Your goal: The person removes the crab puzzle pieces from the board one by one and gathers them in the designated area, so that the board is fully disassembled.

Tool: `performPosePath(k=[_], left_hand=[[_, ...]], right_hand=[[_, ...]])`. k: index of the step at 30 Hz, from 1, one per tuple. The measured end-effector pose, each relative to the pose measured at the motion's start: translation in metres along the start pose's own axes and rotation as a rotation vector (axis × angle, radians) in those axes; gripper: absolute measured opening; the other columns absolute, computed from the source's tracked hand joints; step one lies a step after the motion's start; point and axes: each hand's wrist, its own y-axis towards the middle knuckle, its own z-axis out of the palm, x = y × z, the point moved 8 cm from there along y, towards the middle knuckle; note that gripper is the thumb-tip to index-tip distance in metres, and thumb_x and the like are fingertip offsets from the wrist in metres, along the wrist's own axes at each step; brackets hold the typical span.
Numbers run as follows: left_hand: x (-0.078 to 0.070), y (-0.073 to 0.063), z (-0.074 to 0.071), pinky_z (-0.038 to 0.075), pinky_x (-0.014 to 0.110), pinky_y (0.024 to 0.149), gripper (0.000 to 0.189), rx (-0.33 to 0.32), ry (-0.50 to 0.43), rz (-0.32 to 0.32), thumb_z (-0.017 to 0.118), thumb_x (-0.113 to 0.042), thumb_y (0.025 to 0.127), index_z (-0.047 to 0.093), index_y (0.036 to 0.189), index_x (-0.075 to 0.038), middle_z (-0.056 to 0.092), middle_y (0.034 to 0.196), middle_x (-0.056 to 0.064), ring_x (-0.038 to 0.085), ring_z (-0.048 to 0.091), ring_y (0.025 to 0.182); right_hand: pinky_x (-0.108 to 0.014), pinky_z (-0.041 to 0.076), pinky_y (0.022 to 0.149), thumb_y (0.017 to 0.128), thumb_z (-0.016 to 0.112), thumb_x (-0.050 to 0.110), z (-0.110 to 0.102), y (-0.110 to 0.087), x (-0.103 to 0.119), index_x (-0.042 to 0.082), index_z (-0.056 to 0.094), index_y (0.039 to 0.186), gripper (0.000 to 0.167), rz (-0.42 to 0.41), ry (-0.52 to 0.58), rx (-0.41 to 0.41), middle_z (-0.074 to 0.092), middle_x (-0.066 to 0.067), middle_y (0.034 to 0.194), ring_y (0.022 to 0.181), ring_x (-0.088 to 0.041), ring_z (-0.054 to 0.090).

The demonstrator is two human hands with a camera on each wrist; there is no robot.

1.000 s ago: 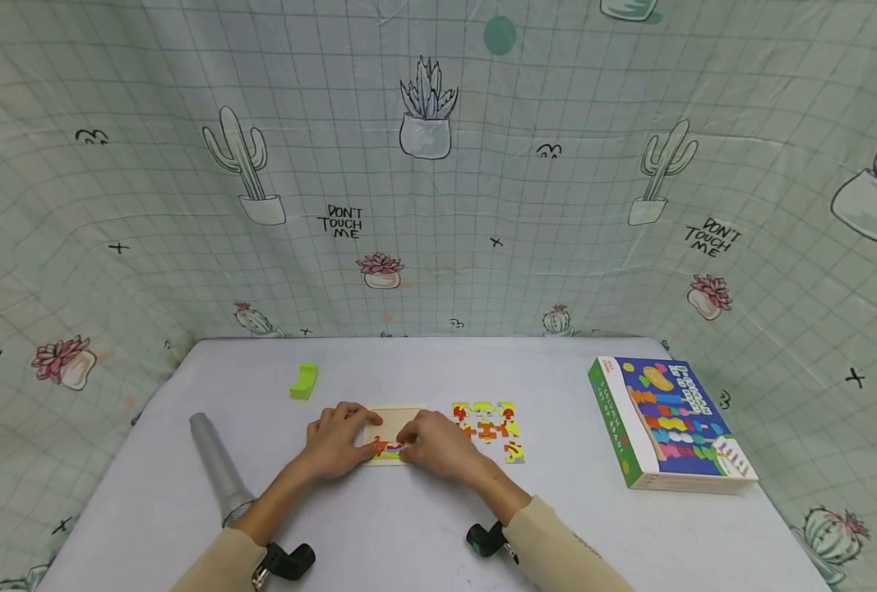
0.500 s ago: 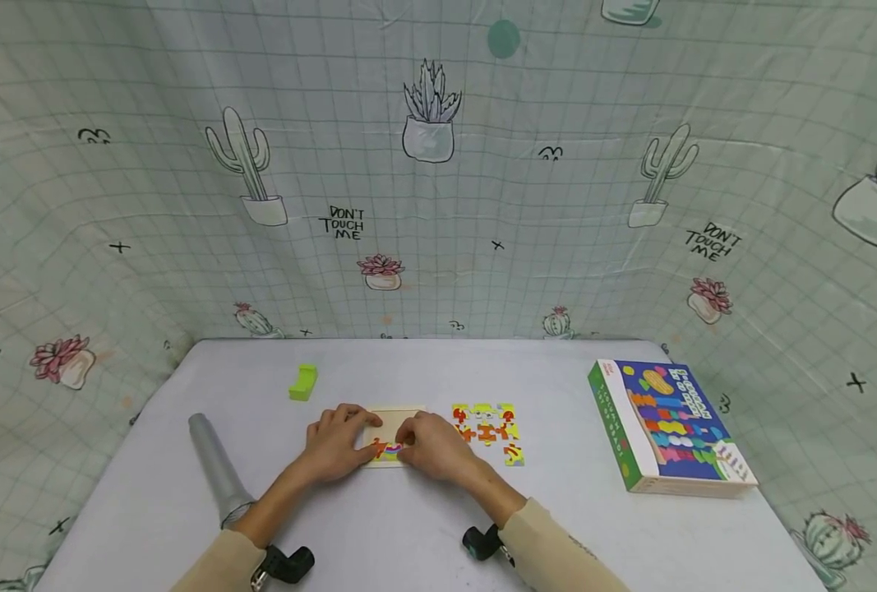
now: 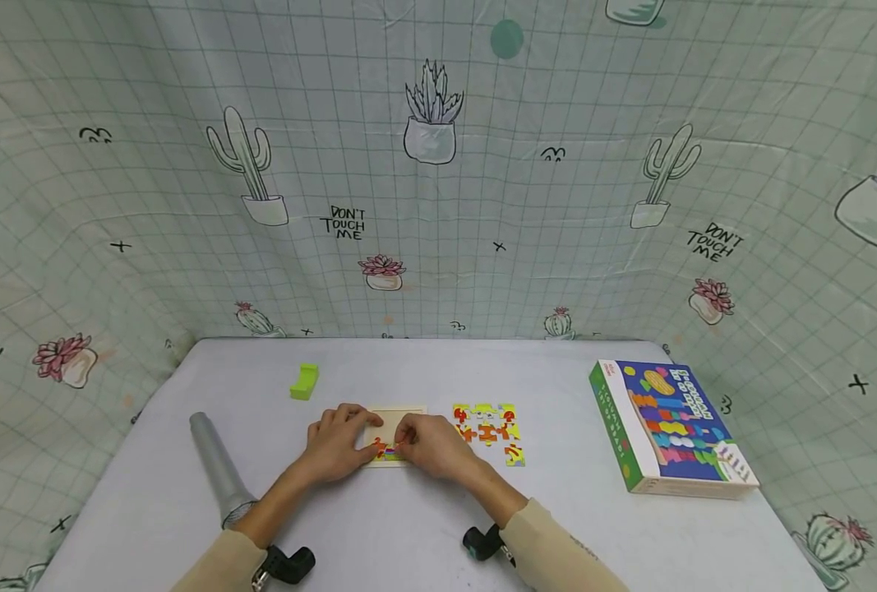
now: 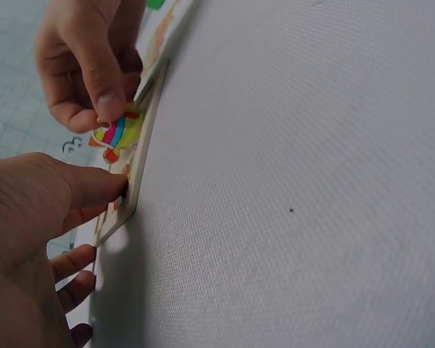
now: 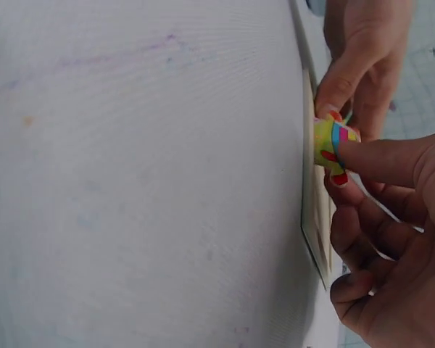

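A shallow wooden puzzle tray point(image 3: 396, 421) lies between the two hands. My left hand point(image 3: 339, 444) grips its left end, thumb at the near edge and fingers spread toward the far side. By the left thumb an orange puzzle piece point(image 3: 379, 446) lies in the tray's near left corner. My right hand point(image 3: 436, 446) pinches a puzzle piece point(image 5: 337, 143) with a rainbow stripe on yellow. In the right wrist view that piece stands tilted over the tray, thumb on its printed face. To the right lie several loose puzzle pieces point(image 3: 486, 432), yellow, red and orange.
A blue and green game box point(image 3: 675, 427) lies at the right. On the left are a lime green block point(image 3: 304, 381) and a grey tube point(image 3: 219, 464), close to the left forearm. A patterned cloth point(image 3: 438, 205) hangs behind the white table point(image 3: 379, 534).
My right hand has shifted slightly left along the tray with the rainbow piece, closer to the orange one. The left hand keeps its place, and the loose pieces lie as before.
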Motion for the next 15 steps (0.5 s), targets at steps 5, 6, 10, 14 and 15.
performPosePath(k=[5,6,10,14,15], left_hand=[[0.000,0.001,0.000,0.031,0.065,0.094,0.031,0.002,0.001,-0.002,0.076,-0.024,0.088,0.067,0.118,-0.018,0.051,0.135,0.016,0.043,0.043,0.122],[0.000,0.001,0.000,0.031,0.065,0.094,0.031,0.003,0.003,-0.003,0.075,-0.024,0.089,0.067,0.118,-0.018,0.051,0.135,0.016,0.043,0.043,0.122],[0.002,0.002,0.002,0.030,0.066,0.095,0.032,0.006,0.009,-0.009,0.076,-0.024,0.088,0.067,0.119,-0.019,0.050,0.136,0.016,0.043,0.042,0.123],[0.002,0.003,0.002,0.030,0.066,0.095,0.032,-0.001,0.012,-0.006,0.076,-0.024,0.088,0.067,0.118,-0.020,0.050,0.136,0.016,0.044,0.042,0.124],[0.002,0.004,0.002,0.030,0.066,0.095,0.032,-0.001,0.011,-0.008,0.076,-0.024,0.088,0.066,0.118,-0.020,0.050,0.136,0.017,0.044,0.041,0.124]], right_hand=[[-0.021,0.045,0.066,0.090,0.074,0.015,-0.004,-0.003,0.003,0.016,0.069,0.088,0.006,-0.016,0.084,0.030,0.062,0.012,0.076,0.070,-0.001,0.055],[-0.021,0.045,0.066,0.090,0.074,0.015,-0.005,-0.004,0.002,0.016,0.069,0.088,0.006,-0.013,0.097,0.036,0.062,0.012,0.076,0.070,-0.001,0.055],[-0.022,0.045,0.065,0.090,0.075,0.017,-0.007,-0.007,0.000,0.018,0.069,0.088,0.007,-0.004,0.122,0.050,0.062,0.012,0.077,0.071,-0.002,0.056],[-0.022,0.045,0.063,0.089,0.077,0.019,-0.012,-0.014,-0.005,0.020,0.068,0.086,0.009,0.004,0.144,0.062,0.063,0.011,0.077,0.070,-0.004,0.056],[-0.023,0.045,0.063,0.089,0.077,0.019,-0.014,-0.016,-0.006,0.020,0.068,0.085,0.010,0.010,0.151,0.063,0.063,0.010,0.077,0.070,-0.004,0.056]])
